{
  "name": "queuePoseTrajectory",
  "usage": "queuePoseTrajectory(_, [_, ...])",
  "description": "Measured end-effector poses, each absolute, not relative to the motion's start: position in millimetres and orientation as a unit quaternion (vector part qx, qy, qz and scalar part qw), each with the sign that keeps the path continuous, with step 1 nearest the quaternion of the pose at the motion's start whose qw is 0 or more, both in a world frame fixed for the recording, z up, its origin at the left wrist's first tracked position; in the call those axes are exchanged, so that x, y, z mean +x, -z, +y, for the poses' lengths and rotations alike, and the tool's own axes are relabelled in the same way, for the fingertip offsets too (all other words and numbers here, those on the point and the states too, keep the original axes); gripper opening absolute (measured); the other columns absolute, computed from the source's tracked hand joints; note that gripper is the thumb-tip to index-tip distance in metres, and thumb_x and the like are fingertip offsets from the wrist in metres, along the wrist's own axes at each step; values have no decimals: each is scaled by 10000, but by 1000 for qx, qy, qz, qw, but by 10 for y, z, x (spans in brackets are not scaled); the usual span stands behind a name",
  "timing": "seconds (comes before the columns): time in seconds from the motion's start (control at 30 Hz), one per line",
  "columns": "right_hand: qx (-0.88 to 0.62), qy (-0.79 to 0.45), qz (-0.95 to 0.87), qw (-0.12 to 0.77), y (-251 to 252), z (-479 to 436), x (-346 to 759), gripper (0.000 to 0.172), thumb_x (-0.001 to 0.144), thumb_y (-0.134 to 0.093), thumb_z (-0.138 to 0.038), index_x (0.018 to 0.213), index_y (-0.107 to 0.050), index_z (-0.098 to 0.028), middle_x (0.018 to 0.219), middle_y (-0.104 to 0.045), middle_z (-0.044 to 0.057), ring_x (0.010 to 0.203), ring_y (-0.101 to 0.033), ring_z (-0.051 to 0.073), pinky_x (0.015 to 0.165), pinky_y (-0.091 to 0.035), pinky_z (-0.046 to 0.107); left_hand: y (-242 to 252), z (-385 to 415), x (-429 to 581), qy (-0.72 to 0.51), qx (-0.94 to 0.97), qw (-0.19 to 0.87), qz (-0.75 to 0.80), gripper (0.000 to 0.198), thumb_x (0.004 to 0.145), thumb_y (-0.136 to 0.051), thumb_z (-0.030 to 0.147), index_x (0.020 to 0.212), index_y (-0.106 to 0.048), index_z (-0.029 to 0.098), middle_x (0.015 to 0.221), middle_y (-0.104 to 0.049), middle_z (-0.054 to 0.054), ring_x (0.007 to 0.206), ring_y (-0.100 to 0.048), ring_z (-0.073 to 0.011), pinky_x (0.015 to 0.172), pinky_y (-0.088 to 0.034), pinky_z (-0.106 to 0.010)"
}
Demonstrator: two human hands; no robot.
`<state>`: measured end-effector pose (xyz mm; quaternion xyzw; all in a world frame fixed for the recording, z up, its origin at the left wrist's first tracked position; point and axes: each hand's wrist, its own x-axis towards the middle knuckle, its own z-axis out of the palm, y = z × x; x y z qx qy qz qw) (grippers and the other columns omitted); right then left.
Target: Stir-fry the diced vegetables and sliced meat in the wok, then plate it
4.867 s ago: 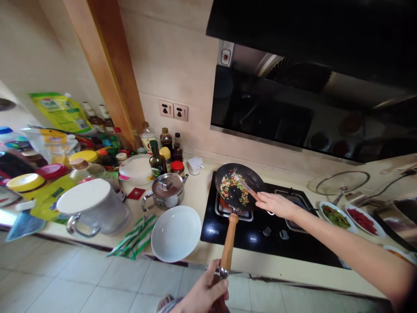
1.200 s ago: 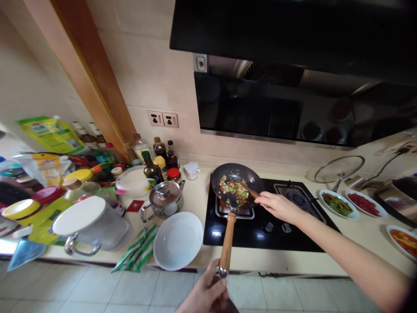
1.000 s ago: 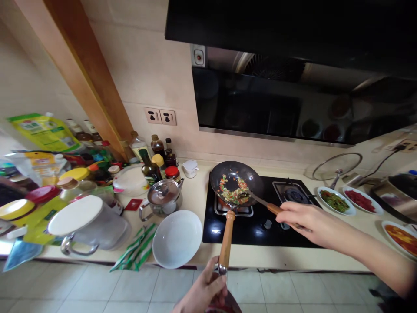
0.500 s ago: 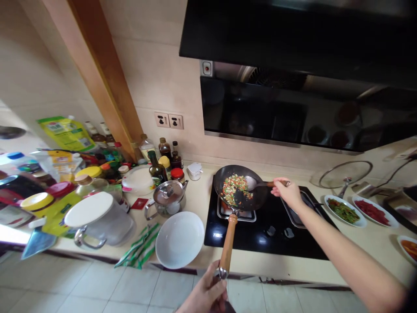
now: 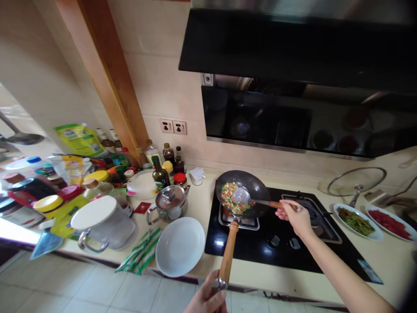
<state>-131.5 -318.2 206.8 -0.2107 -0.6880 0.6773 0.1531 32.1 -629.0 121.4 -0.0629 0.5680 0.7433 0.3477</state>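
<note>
A dark wok (image 5: 259, 186) rests tilted over the left burner, its wooden handle pointing down toward me. My left hand (image 5: 208, 292) is closed around the end of that handle. Wrapped round the wooden grip of a metal spatula (image 5: 264, 202) is my right hand (image 5: 295, 216), over the stove (image 5: 257, 241). The spatula's blade lies on the chopped food (image 5: 232, 191), a mix of red, green and pale bits on the wok's left side.
Left of the stove are a white bowl (image 5: 180, 248), a green-striped cloth (image 5: 140, 250), a metal teapot (image 5: 171, 202) and a pitcher (image 5: 107, 224). Several bottles and jars crowd farther left. On the right stand plates of green peppers (image 5: 356, 221) and red food (image 5: 391, 224), near a glass lid (image 5: 356, 181).
The spatula blade has shifted left and down across the food, and my right hand has moved lower and to the right. My left hand keeps hold of the wok handle. The view has shifted slightly.
</note>
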Motion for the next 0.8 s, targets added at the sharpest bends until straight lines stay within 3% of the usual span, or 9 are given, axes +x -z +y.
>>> queuePoseTrajectory(0.23, [-246,-709,-646,136,-2012,-2975,-1282,308,602,-724,-285,835,-629,-107,529,-673,83,504,-677,219,445,-563,251,-1256,-6295,315,-746,-67,355,559,920,630,-699,626,1310,-328,131,654,-602,-3,577,-487,-113,582,-312,-250])
queuePoseTrajectory(0.43, [-247,-716,-626,186,-1988,-3015,-1311,285,613,-717,-293,828,-614,-136,509,-663,43,503,-677,207,446,-566,242,-1182,-6261,330,-762,-74,342,546,873,664,-694,597,1301,-326,126,631,-606,-11,559,-478,-109,560,-285,-243])
queuePoseTrajectory(0.53, [-230,-727,-628,157,-1894,-3158,-1399,328,611,-728,-339,837,-620,-128,545,-678,58,543,-690,223,492,-588,278,-1136,-6249,341,-769,-95,336,536,877,637,-715,599,1290,-350,141,619,-603,-8,553,-479,-110,557,-289,-241])
queuePoseTrajectory(0.63, [-227,-716,-645,141,-1974,-3012,-1323,368,574,-763,-328,844,-631,-115,523,-670,62,501,-677,217,442,-562,249,-1128,-6236,350,-773,-114,335,527,927,587,-736,624,1289,-359,149,621,-600,-10,566,-481,-117,561,-292,-240])
queuePoseTrajectory(0.8, [-218,-670,-701,113,-2179,-2675,-1050,375,618,-740,-344,901,-633,-123,556,-685,75,518,-681,220,437,-556,244,-1195,-6154,389,-796,-119,289,518,766,637,-725,588,1197,-447,145,606,-581,-2,550,-467,-103,540,-270,-233])
